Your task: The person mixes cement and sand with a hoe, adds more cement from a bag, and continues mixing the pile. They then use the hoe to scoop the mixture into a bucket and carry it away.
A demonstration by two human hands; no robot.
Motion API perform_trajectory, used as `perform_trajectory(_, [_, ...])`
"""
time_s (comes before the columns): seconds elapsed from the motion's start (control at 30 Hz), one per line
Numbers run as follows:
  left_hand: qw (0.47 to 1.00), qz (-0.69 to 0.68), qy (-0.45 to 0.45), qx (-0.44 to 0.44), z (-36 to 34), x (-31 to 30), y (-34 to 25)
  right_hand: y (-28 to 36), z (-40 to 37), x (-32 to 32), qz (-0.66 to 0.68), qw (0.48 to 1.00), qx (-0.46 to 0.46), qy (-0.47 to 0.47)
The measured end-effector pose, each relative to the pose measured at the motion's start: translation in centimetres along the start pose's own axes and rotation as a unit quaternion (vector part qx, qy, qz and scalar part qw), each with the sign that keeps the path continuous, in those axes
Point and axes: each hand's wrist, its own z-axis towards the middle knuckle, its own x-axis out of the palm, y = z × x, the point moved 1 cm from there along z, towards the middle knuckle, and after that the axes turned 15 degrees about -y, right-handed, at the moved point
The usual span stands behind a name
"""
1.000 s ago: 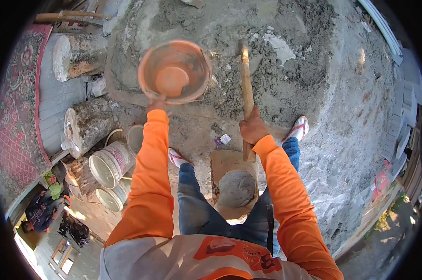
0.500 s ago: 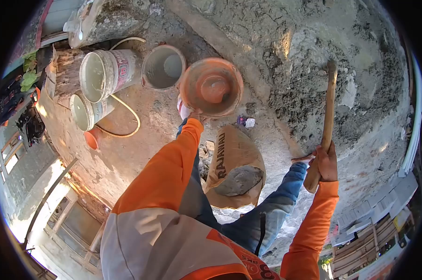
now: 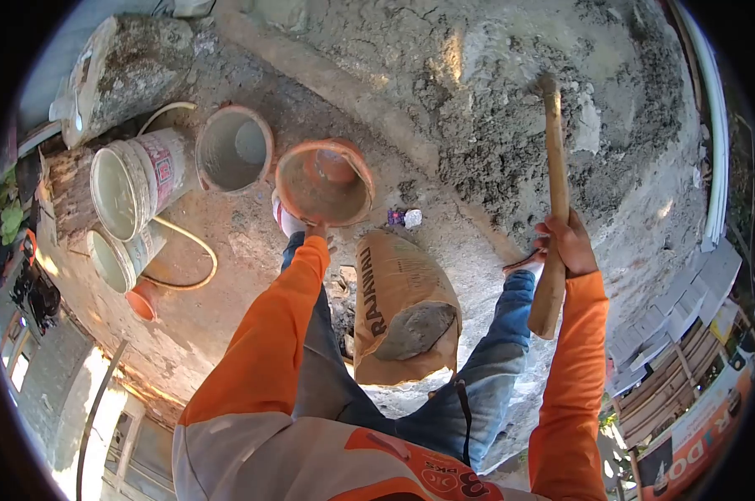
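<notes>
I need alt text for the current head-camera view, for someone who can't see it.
Seen from above, a person's left hand holds an orange basin by its rim, and the right hand holds a long wooden handle reaching over rough grey mix. An open paper sack of grey material is between the legs; buckets are at left.

The basin (image 3: 325,182) is dull orange, smeared grey inside; the wooden handle (image 3: 554,196) is light brown. Dark capitals mark the brown paper sack (image 3: 401,288), which shows grey powder (image 3: 419,330) at its mouth. The wet mix (image 3: 499,138) is dark grey, mottled paler. Bright orange sleeves (image 3: 265,334) join a pale grey shirt (image 3: 311,451) with an orange printed patch, above faded blue jeans (image 3: 503,321). A whitish bucket (image 3: 156,163) bears a pinkish-red label, near a yellowish hose (image 3: 195,240). White letters cross an orange banner (image 3: 699,438).
</notes>
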Motion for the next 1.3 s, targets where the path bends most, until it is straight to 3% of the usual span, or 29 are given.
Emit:
perform_trajectory(0.03, [0.982, 0.162, 0.049, 0.087, -0.7, 0.6, -0.4, 0.5, 2.0, 0.4, -0.033, 0.999, 0.002, -0.011])
perform_trajectory(0.1, [0.962, 0.048, 0.269, 0.013, -18.9, 7.8, -2.4, 2.3, 8.3, 1.4, -0.049, 0.997, 0.001, -0.052])
perform_trajectory(0.13, [0.943, 0.083, 0.321, 0.018, -25.8, 10.3, -3.2, 2.3, 12.1, 1.7, -0.054, 0.998, 0.022, -0.027])
perform_trajectory(0.17, [0.926, 0.091, 0.366, 0.008, -30.2, 12.6, -2.4, 3.0, 13.0, 2.4, -0.025, 0.996, 0.005, -0.09])
perform_trajectory(0.27, [0.887, 0.046, 0.44, -0.133, -39.0, 18.1, 0.1, 0.7, 17.3, 3.2, 0.061, 0.994, 0.035, -0.08])
perform_trajectory(0.3, [0.887, 0.053, 0.439, -0.134, -39.6, 19.1, 1.5, -1.1, 18.3, 3.2, 0.061, 0.997, 0.018, -0.049])
perform_trajectory(0.37, [0.939, 0.173, 0.292, -0.06, -38.9, 20.6, 4.6, -3.1, 17.5, 2.6, 0.061, 0.998, -0.018, -0.023])
perform_trajectory(0.4, [0.938, 0.177, 0.293, -0.052, -36.6, 21.1, 7.8, -4.1, 15.6, 2.3, 0.061, 0.997, -0.041, -0.031])
perform_trajectory(0.47, [0.928, 0.277, 0.124, 0.217, -31.8, 18.9, 15.5, -7.8, 12.4, 2.8, 0.06, 0.989, -0.065, -0.114])
perform_trajectory(0.53, [0.905, 0.333, 0.064, 0.255, -35.0, 16.8, 15.1, -10.7, 10.0, 2.7, 0.117, 0.983, -0.077, -0.122])
perform_trajectory(0.6, [0.887, 0.366, 0.089, 0.268, -36.5, 14.8, 18.0, -11.2, 6.4, 0.5, 0.168, 0.979, -0.029, -0.107])
perform_trajectory(0.7, [0.863, 0.354, 0.133, 0.334, -38.9, 15.2, 19.6, -10.2, 4.4, -2.8, 0.161, 0.982, -0.048, -0.089])
perform_trajectory(0.73, [0.864, 0.354, 0.133, 0.332, -38.8, 16.4, 18.4, -8.8, 5.1, -3.4, 0.154, 0.978, -0.092, -0.109])
perform_trajectory(0.83, [0.853, 0.204, 0.159, 0.453, -35.7, 23.8, 10.8, -0.8, 10.1, -5.3, 0.168, 0.96, -0.162, -0.152])
perform_trajectory(0.87, [0.836, 0.232, 0.134, 0.479, -33.9, 26.8, 8.1, 1.9, 13.2, -5.6, 0.162, 0.955, -0.189, -0.163])
perform_trajectory(0.93, [0.85, 0.229, 0.136, 0.455, -32.2, 31.4, 1.6, 7.6, 19.6, -5.6, 0.133, 0.95, -0.219, -0.179])
perform_trajectory(1.0, [0.865, 0.218, 0.132, 0.432, -32.9, 32.3, -0.8, 9.3, 22.7, -4.8, 0.106, 0.952, -0.22, -0.183])
perform_trajectory(1.03, [0.878, 0.207, 0.129, 0.413, -33.1, 32.4, -1.4, 9.0, 23.7, -3.8, 0.069, 0.978, -0.159, -0.119])
perform_trajectory(1.07, [0.879, 0.207, 0.124, 0.411, -33.3, 31.6, -0.5, 8.0, 24.2, -2.6, 0.029, 0.994, -0.092, -0.051])
perform_trajectory(1.13, [0.923, 0.233, 0.094, 0.29, -34.5, 28.5, 3.3, 1.6, 25.3, 1.5, 0.045, 0.993, -0.052, -0.095])
perform_trajectory(1.2, [0.909, 0.238, 0.088, 0.331, -34.6, 25.3, 5.3, -1.8, 22.7, 2.5, 0.063, 0.978, -0.113, -0.165])
perform_trajectory(1.27, [0.899, 0.262, 0.078, 0.343, -37.0, 22.5, 7.6, -3.7, 17.8, 0.7, 0.051, 0.991, -0.088, -0.085])
perform_trajectory(1.3, [0.894, 0.282, 0.083, 0.339, -38.3, 21.2, 8.5, -3.8, 13.3, -0.4, 0.087, 0.99, -0.07, -0.09])
